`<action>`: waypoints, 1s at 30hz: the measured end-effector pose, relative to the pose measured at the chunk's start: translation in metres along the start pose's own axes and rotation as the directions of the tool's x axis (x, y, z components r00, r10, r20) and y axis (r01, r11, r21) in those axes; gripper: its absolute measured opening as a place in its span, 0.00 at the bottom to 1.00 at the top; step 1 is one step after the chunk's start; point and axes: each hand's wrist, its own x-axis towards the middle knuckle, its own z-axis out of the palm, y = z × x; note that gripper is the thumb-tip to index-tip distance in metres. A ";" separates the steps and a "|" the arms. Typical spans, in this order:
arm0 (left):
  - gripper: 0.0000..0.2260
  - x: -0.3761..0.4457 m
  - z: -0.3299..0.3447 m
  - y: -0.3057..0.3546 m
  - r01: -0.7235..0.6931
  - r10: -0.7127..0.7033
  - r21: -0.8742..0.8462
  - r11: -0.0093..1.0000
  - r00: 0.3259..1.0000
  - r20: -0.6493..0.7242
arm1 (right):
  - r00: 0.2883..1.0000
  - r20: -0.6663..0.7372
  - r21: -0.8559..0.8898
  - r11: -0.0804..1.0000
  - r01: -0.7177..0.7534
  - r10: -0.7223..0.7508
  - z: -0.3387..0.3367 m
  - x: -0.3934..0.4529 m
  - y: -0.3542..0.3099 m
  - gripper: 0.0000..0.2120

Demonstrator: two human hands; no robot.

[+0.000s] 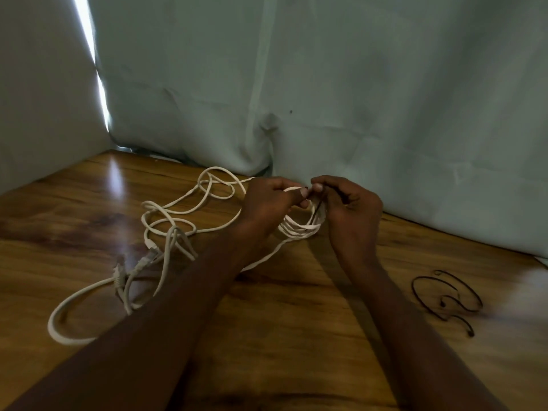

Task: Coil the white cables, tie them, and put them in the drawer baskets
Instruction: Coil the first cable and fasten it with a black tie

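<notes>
The tying step looks in hand: the left hand (268,203) grips the coiled white cable (299,228) while the right hand (350,207) pinches a dark tie (316,209) at it, which next needs cinching

Both hands up over the wooden bench (267,321): left hand (268,203) gripping a small white coil (299,228), right hand (350,207) pinching a thin dark tie (318,206) against it. Loose white cable (166,229) sprawled left, black ties (447,298) lying right.
</notes>
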 end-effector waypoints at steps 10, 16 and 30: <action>0.07 -0.003 0.006 -0.001 -0.368 0.282 0.407 0.836 0.925 0.256 | 0.992 -0.040 0.011 0.993 -0.120 0.120 -0.005 0.007 0.004 0.06; 0.13 -0.004 0.007 -0.004 -0.398 0.303 0.432 0.809 0.913 0.273 | 0.973 -0.059 0.040 0.975 -0.219 0.221 -0.006 0.009 0.004 0.06; 0.12 -0.010 0.010 -0.014 -0.652 0.555 0.457 0.605 0.757 0.345 | 0.679 0.090 0.330 0.621 -0.711 0.729 -0.013 0.016 0.003 0.05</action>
